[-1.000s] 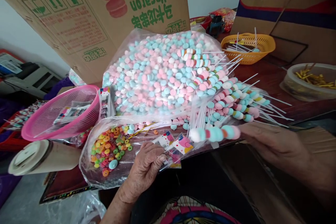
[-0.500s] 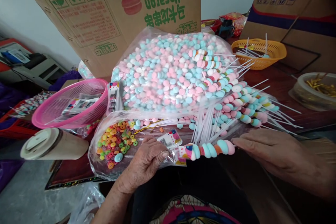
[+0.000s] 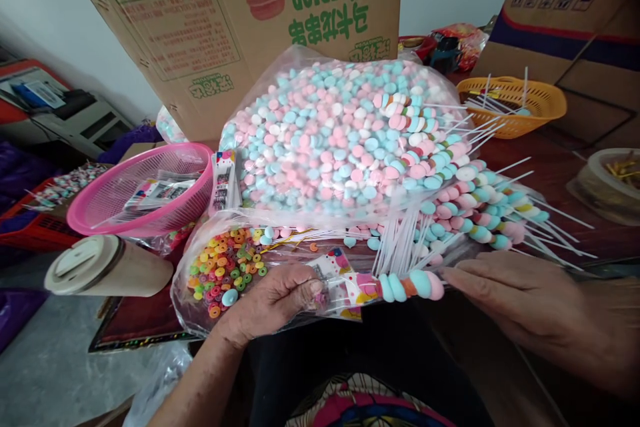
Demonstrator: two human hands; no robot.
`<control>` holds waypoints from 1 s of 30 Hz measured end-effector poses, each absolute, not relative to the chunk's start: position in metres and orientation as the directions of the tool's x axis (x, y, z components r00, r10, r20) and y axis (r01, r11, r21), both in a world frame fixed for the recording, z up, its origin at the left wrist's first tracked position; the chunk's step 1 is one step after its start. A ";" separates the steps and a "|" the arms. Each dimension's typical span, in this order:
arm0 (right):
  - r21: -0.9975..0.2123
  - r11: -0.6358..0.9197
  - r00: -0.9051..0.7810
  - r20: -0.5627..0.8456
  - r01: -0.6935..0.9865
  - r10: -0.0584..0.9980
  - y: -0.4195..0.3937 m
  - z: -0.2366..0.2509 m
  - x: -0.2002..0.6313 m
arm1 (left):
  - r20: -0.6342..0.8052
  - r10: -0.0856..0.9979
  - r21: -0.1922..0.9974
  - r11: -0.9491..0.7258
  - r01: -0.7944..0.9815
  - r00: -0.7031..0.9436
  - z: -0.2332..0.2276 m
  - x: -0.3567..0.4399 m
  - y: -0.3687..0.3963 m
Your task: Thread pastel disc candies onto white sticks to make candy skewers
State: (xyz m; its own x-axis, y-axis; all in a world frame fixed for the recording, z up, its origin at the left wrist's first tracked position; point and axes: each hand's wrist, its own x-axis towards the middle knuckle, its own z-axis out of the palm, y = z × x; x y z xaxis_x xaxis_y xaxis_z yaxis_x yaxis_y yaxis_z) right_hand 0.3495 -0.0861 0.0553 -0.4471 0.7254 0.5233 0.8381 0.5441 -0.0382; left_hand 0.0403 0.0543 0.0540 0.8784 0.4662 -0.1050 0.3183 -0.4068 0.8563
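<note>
**Candy skewer half into its sleeve**

Here, at lower centre, our left hand [image 3: 273, 297] pinches the mouth of a small printed wrapper [image 3: 350, 283], fingers closed on it. A candy skewer [image 3: 407, 285] sits partly inside, its pink end still out. Our right hand [image 3: 505, 300], lower right, lies nearly flat, fingertips at that end. Above, a pile of finished skewers [image 3: 450, 187] waits unwrapped, so we judge much bagging remains.

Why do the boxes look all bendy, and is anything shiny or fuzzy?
Head view: the wide lens bows the cardboard box near the edges; soft daylight, no hard shadows; white glare on the candy bag; the right hand and left hand look slightly soft.
</note>
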 end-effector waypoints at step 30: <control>-0.460 0.508 -0.401 0.315 0.728 0.860 -0.043 0.030 0.299 | -0.428 0.385 0.605 -0.550 0.576 0.818 0.074 0.039 0.064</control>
State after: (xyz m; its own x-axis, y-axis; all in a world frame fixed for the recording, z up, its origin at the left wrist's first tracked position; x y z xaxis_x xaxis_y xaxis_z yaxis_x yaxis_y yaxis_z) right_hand 0.2995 -0.0425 0.0297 -0.4012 0.8603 0.3146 0.7284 0.5079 -0.4599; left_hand 0.0386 0.0645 0.0745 0.8177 0.3847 -0.4283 0.5757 -0.5499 0.6051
